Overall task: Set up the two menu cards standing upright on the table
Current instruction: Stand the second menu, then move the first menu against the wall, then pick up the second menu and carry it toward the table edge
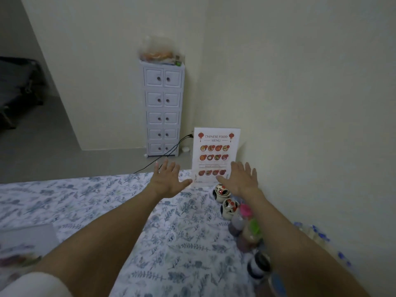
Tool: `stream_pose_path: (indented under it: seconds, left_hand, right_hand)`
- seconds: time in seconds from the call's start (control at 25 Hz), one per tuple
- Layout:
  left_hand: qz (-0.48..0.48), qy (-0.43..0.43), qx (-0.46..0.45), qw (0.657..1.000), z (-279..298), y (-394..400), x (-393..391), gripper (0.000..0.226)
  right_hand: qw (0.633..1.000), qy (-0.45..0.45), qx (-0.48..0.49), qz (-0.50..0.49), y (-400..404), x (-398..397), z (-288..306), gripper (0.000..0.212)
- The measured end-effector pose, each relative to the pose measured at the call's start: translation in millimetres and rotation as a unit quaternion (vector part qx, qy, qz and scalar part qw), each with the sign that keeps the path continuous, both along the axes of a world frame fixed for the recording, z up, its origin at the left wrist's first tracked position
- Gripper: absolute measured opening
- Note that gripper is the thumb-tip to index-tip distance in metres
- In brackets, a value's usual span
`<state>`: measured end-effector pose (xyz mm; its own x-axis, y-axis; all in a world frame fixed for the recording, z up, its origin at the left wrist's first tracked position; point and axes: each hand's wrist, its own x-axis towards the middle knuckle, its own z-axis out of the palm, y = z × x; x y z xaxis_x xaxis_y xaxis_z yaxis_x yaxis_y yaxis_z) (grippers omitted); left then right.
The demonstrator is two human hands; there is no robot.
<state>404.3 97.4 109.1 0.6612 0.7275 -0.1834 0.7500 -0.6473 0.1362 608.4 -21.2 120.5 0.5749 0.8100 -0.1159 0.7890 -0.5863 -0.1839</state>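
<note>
A flat white menu card (216, 155), a printed sheet headed "Chinese Food Menu" with red lanterns and rows of small round dish photos, stands upright at the far edge of the surface (132, 211), close beside the pale, smooth wall (300, 103) on the right. The surface is covered with a soft white cloth printed with blue-grey leafy sprigs. Both bare forearms reach out toward the card. The left hand (168, 181) is spread wide and flat, palm down, fingers splayed, holding nothing; its thumb tip points toward the card's lower left corner, and contact there cannot be made out. The right hand (241, 180) is likewise open with fingers fanned, empty, and it overlaps the card's lower right corner in the view; whether it touches the sheet is unclear. Just under the right wrist sit two small rounded, glossy ceramic jars (225, 200) painted with roosters, one behind the other. Nearer along the wall runs a blurred row of bottles (246, 230) with pink and green caps. At the lower left edge lies a flat grey sheet (27, 239), blurred. Beyond the surface, a tall, narrow white plastic drawer cabinet (162, 108) with round knobs stands on the floor, a crinkled clear bag on top.
</note>
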Motion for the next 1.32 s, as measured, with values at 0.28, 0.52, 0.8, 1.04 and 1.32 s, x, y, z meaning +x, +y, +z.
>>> stream_pose_path:
  seconds: [0.28,0.52,0.8,1.04,1.32]
  left_hand:
    - [-0.024,0.001,0.03,0.999,29,-80,-149,0.088]
    - [-0.01,-0.003,0.013,1.0,27,-131,-261,0.09]
    - [0.074,-0.029,-0.022,0.997,-4,-152,-360,0.089]
    - [0.171,-0.084,-0.035,0.981,-46,-144,-420,0.081]
    - [0.329,-0.222,-0.063,0.916,-82,-118,-453,0.095]
  right_hand:
    - [0.998,-0.042,0.041,-0.009,-93,-154,26,0.086]
    - [0.999,-0.021,0.035,0.008,-141,-268,29,0.088]
    - [0.996,0.016,0.049,0.078,-139,-371,-14,0.09]
    - [0.981,0.112,0.072,0.142,-104,-415,-60,0.084]
    - [0.929,0.33,0.131,0.108,-40,-429,-90,0.07]
